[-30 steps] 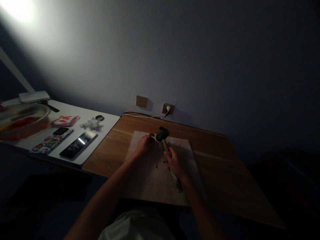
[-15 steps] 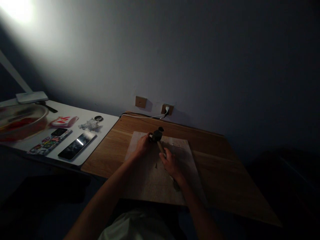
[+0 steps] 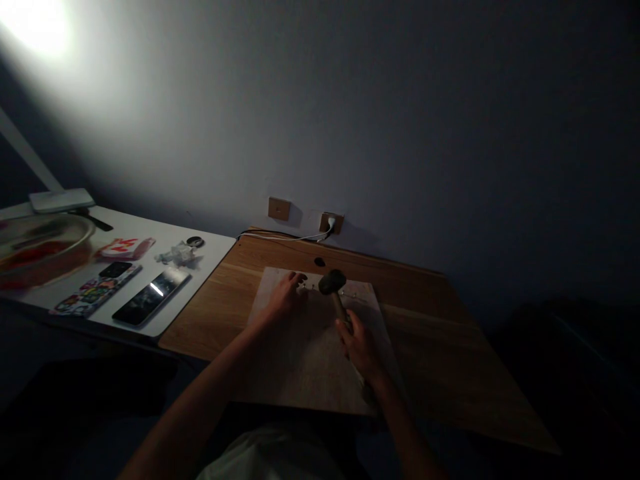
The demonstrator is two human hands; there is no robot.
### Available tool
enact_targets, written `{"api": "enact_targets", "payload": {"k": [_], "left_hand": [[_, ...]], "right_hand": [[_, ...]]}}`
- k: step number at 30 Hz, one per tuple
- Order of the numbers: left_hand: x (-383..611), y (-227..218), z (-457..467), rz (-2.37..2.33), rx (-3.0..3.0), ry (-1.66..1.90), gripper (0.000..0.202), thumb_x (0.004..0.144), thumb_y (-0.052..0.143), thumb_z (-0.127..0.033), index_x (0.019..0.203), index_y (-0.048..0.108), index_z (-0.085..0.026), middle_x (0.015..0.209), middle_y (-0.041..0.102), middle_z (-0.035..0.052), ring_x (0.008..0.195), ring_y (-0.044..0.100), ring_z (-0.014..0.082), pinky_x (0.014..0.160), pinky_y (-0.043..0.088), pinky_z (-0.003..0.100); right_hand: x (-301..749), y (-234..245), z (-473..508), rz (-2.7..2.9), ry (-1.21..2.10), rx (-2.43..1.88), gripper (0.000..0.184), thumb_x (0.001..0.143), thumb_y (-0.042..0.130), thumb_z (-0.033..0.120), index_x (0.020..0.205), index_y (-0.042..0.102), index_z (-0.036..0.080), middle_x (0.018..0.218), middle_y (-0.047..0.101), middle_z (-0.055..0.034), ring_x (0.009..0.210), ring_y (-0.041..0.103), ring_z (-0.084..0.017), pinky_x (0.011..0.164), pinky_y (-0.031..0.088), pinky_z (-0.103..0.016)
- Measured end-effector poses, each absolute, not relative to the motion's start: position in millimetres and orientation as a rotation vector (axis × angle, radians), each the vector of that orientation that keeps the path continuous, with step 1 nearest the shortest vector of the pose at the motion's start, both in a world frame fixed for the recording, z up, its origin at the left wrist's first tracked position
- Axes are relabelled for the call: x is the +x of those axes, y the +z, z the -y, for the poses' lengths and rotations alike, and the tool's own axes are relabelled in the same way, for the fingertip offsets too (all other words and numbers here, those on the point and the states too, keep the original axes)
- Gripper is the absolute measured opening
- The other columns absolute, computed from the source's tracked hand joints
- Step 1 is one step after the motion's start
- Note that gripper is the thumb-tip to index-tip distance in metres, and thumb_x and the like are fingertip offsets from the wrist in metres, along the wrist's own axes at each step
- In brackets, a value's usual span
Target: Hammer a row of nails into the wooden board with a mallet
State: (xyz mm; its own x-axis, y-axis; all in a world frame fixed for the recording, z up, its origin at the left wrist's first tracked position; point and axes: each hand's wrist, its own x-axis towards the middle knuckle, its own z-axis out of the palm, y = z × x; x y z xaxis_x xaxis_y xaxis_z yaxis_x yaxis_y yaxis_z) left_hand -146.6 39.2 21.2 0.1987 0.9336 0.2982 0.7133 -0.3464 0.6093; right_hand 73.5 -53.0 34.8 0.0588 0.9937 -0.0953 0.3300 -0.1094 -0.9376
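My right hand (image 3: 361, 343) is wrapped round the handle of a hammer (image 3: 332, 283), whose dark, blunt head is over the far part of a pale wooden board (image 3: 295, 373). My left hand (image 3: 285, 293) rests at the board's far left, thumb and index finger apart around a small nail (image 3: 303, 285). A row of several small nails stands along the far side of the board, among them one nail (image 3: 313, 287) left of the hammer head and another nail (image 3: 355, 294) to its right. Dim light hides their finer detail.
The board lies on a brown wooden table (image 3: 440, 360) with a dark round hole (image 3: 319, 262) behind it. A white table (image 3: 210, 248) adjoins at left, with a phone (image 3: 150, 297), a patterned phone case (image 3: 95, 290), crumpled plastic (image 3: 177, 255) and a clear bowl (image 3: 45, 247). Cables run to a wall socket (image 3: 331, 223).
The hammer has moved right, away from my left hand, uncovering nails on the left. My left fingers have spread. A small dark thing in mid-board no longer shows.
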Motion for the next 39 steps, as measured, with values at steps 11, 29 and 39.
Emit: {"api": "enact_targets", "payload": {"k": [11, 29, 39], "left_hand": [[-85, 51, 23, -1.167, 2.599, 0.284, 0.021, 0.087, 0.059, -0.008, 0.104, 0.067, -0.016, 0.103, 0.07, 0.0141, 0.092, 0.066, 0.0274, 0.083, 0.05, 0.036], [-180, 43, -47, -1.616, 2.436, 0.482, 0.026, 0.088, 0.052, -0.01, 0.094, 0.077, -0.014, 0.099, 0.071, 0.0129, 0.086, 0.068, 0.02, 0.079, 0.052, 0.028], [-173, 56, -65, -1.506, 2.653, 0.19, 0.026, 0.089, 0.051, -0.007, 0.088, 0.076, -0.015, 0.1, 0.07, 0.0124, 0.086, 0.069, 0.019, 0.077, 0.051, 0.025]], "right_hand": [[102, 11, 73, 1.095, 1.021, -1.646, 0.071, 0.07, 0.067, 0.068, 0.12, 0.065, 0.018, 0.1, 0.068, -0.0076, 0.07, 0.064, -0.02, 0.044, 0.047, -0.025], [98, 18, 76, 1.105, 1.236, -1.477, 0.05, 0.077, 0.065, 0.066, 0.099, 0.057, 0.021, 0.06, 0.05, 0.0086, 0.04, 0.041, -0.007, 0.035, 0.032, -0.018], [97, 17, 75, 1.097, 1.236, -1.488, 0.051, 0.076, 0.065, 0.064, 0.102, 0.058, 0.021, 0.061, 0.051, 0.0083, 0.039, 0.042, -0.008, 0.033, 0.033, -0.019]]}}
